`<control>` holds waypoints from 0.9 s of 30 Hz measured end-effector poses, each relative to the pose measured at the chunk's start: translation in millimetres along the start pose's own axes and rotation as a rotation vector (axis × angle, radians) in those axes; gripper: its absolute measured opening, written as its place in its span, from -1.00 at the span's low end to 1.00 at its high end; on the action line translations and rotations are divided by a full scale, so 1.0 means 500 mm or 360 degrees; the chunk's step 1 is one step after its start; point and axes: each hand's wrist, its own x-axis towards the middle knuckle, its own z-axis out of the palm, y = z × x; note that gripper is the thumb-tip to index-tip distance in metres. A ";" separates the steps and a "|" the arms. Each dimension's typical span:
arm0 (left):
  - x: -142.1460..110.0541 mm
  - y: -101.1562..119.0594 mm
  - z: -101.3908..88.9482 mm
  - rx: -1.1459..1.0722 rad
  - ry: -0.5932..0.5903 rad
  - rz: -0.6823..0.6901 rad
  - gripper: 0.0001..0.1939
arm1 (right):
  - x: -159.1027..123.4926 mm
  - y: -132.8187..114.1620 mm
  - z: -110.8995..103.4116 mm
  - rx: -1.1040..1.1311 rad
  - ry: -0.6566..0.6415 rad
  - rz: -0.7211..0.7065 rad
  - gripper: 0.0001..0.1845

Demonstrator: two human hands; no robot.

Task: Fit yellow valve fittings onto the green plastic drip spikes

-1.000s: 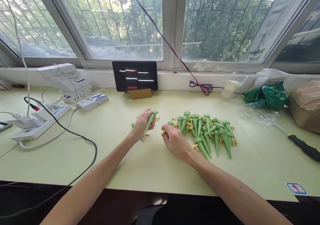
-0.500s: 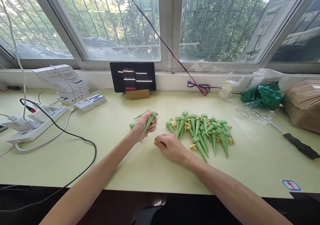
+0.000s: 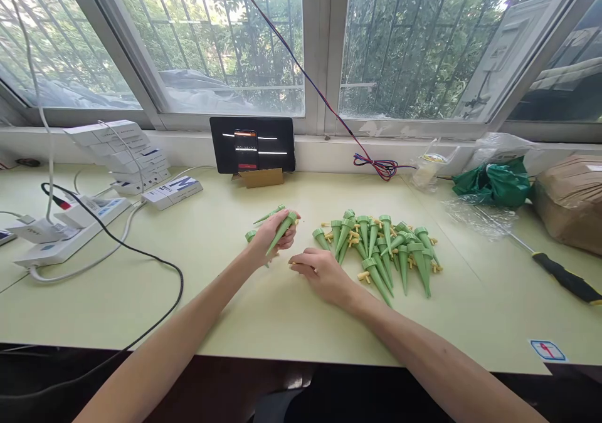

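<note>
My left hand (image 3: 266,242) is closed around a green plastic watering spike (image 3: 282,232), its ribbed cap up and its tip slanting down toward the wrist. Another green spike (image 3: 269,214) lies just beyond that hand, and the cap of one more (image 3: 250,235) shows beside it, partly hidden by the hand. To the right, my right hand (image 3: 325,274) is low over the table, thumb and fingertips pinched on a small yellow valve piece (image 3: 292,264), mostly covered by the fingers. Right of this hand lies a heap of green spikes (image 3: 403,266) with yellow valves (image 3: 364,276) attached.
A tablet (image 3: 254,144) leans on a cardboard stand (image 3: 261,177) at the back. White boxes (image 3: 134,153), a power strip (image 3: 70,238) and a black cable (image 3: 155,261) occupy the left. A screwdriver (image 3: 564,277), green bag (image 3: 493,182) and brown parcel (image 3: 569,203) lie right.
Both hands stay nearly in place. The right fingers have turned slightly, so less of the yellow piece shows. The whole view has shifted a little.
</note>
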 end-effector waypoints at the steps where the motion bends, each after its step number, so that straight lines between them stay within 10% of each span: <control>1: 0.000 0.000 -0.001 -0.0025 -0.0005 -0.0015 -0.71 | 0.000 -0.001 -0.001 0.0011 -0.0005 0.0003 -0.79; 27: -0.009 0.006 0.005 0.0090 -0.0109 0.0001 -0.72 | 0.001 0.008 0.001 0.0080 0.0108 0.0036 -0.53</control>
